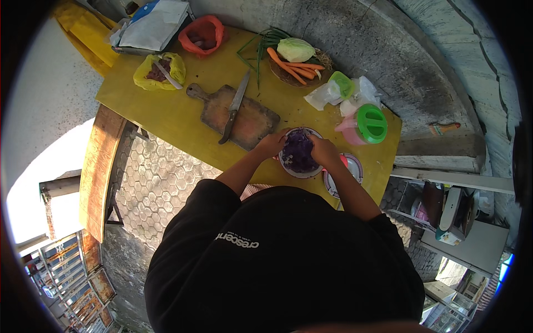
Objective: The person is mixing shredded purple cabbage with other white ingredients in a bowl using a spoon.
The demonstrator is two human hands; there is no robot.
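Observation:
A round bowl with a pale rim stands near the table's front edge, holding a dark purple mass. My left hand grips the bowl's left rim. Against the purple mass at the right side is my right hand; its fingertips are partly hidden. A patterned plate with something red on it lies under my right forearm. To the left, a knife rests across a worn wooden cutting board.
Behind stand a tray of carrots and cabbage, a red bag and a yellow bag with a knife on it. A pink pitcher with a green lid stands right, near plastic bags. A concrete wall borders the table.

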